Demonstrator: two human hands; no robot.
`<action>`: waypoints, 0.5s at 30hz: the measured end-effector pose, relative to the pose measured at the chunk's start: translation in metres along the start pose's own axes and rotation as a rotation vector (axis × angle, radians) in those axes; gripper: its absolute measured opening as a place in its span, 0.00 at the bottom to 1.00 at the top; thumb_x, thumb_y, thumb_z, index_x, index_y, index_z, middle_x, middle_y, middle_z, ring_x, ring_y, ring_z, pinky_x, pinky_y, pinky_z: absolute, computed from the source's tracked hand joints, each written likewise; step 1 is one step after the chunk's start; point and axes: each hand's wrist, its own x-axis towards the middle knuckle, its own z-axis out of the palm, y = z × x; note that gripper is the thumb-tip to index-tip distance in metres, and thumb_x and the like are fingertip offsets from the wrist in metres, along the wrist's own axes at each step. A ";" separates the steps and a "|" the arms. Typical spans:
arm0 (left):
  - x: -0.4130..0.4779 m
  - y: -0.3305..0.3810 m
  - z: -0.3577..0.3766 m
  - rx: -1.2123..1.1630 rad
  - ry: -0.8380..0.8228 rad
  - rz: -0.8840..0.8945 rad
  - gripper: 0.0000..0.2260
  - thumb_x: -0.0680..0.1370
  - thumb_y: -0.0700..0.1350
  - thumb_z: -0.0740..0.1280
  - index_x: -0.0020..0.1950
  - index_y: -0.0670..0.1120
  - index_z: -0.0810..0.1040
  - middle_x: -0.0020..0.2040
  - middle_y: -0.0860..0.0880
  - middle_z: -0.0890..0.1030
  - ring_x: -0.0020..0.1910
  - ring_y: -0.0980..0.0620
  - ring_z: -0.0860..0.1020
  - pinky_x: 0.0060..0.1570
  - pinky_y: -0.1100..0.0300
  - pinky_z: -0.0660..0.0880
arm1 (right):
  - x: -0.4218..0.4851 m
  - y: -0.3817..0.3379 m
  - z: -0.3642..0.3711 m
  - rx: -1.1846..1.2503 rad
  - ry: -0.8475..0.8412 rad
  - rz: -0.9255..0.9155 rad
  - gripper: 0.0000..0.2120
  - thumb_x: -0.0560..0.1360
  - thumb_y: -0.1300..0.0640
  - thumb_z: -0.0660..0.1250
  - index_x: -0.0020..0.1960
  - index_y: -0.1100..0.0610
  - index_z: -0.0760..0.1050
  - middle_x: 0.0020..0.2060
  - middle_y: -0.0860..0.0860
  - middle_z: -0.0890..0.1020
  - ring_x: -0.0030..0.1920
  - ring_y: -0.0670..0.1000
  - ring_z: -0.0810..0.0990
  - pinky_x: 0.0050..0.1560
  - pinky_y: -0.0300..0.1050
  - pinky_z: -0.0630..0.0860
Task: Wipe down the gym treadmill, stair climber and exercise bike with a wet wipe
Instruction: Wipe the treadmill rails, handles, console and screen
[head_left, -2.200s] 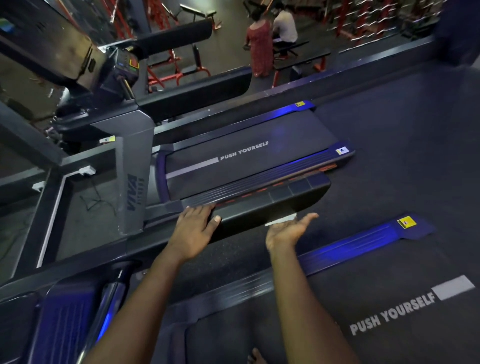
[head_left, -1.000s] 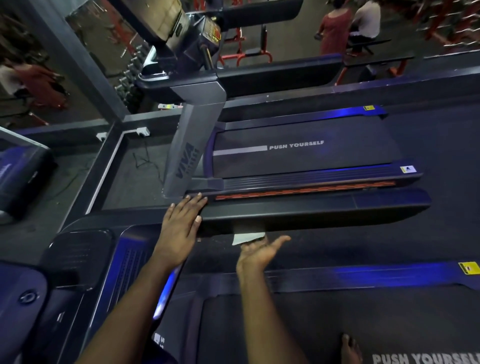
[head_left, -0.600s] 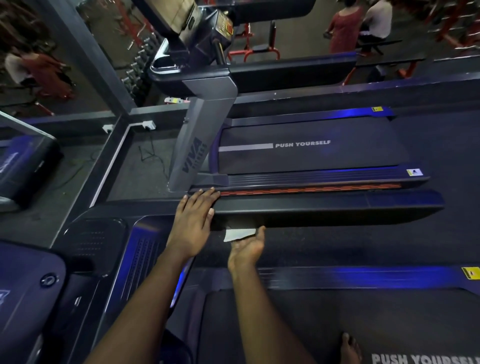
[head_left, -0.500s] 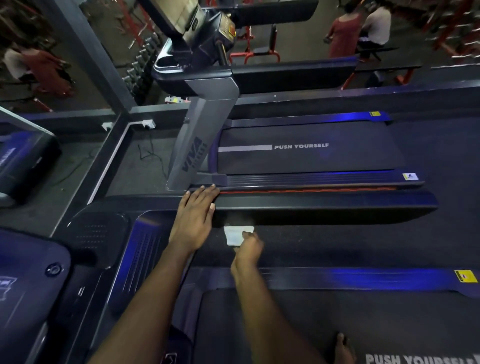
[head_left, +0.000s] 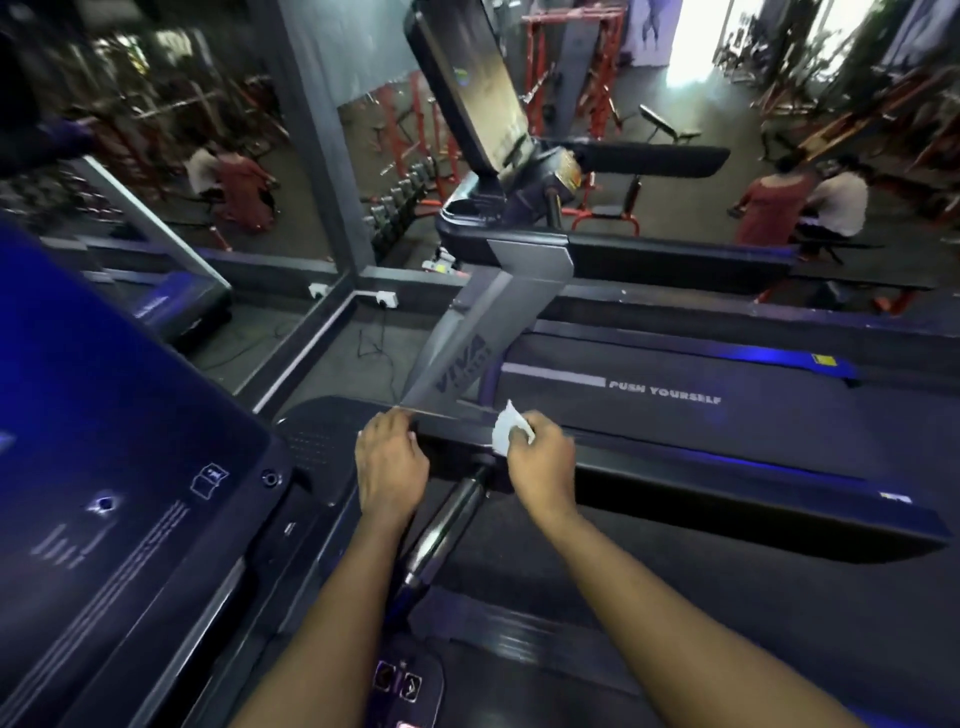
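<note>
I stand on a treadmill whose black side handrail (head_left: 727, 488) runs across the middle of the head view. My right hand (head_left: 540, 465) pinches a white wet wipe (head_left: 508, 428) against the top of that rail near its left end. My left hand (head_left: 389, 462) rests on the rail's left end beside the console, fingers curled over the far edge. The dark console screen (head_left: 104, 441) of this treadmill fills the left side. A short chrome-and-black grip bar (head_left: 447, 525) slants down between my two wrists.
A second treadmill (head_left: 675, 395) with "PUSH YOURSELF" on its belt stands just beyond the rail, its grey upright (head_left: 467, 348) and console rising behind my hands. A mirror wall (head_left: 182, 156) lies to the left. Two people (head_left: 800, 208) sit among red racks at the back right.
My right hand has come up from under the rail and turned over, bringing the wipe onto the rail's top. My left hand stays at the rail's left end. The camera has tilted up and left.
</note>
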 end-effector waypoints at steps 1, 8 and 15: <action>-0.001 -0.003 0.000 0.021 -0.012 -0.028 0.15 0.80 0.36 0.63 0.67 0.39 0.76 0.67 0.40 0.77 0.68 0.40 0.72 0.72 0.46 0.63 | 0.004 -0.005 0.002 -0.046 0.008 -0.112 0.08 0.77 0.62 0.62 0.46 0.56 0.80 0.34 0.49 0.81 0.35 0.52 0.77 0.36 0.43 0.68; -0.005 -0.029 -0.001 0.119 -0.060 -0.235 0.23 0.83 0.43 0.60 0.78 0.42 0.65 0.81 0.42 0.61 0.79 0.44 0.59 0.78 0.49 0.52 | 0.044 0.043 0.013 -0.835 -0.610 -0.722 0.30 0.85 0.49 0.53 0.83 0.60 0.51 0.82 0.54 0.52 0.82 0.52 0.51 0.80 0.45 0.44; -0.011 -0.038 0.010 0.164 -0.084 -0.252 0.27 0.83 0.46 0.62 0.81 0.43 0.60 0.82 0.44 0.57 0.81 0.46 0.55 0.80 0.52 0.49 | 0.069 0.036 0.010 -0.677 -0.494 -0.755 0.19 0.85 0.51 0.53 0.70 0.56 0.74 0.68 0.52 0.79 0.67 0.52 0.78 0.63 0.46 0.74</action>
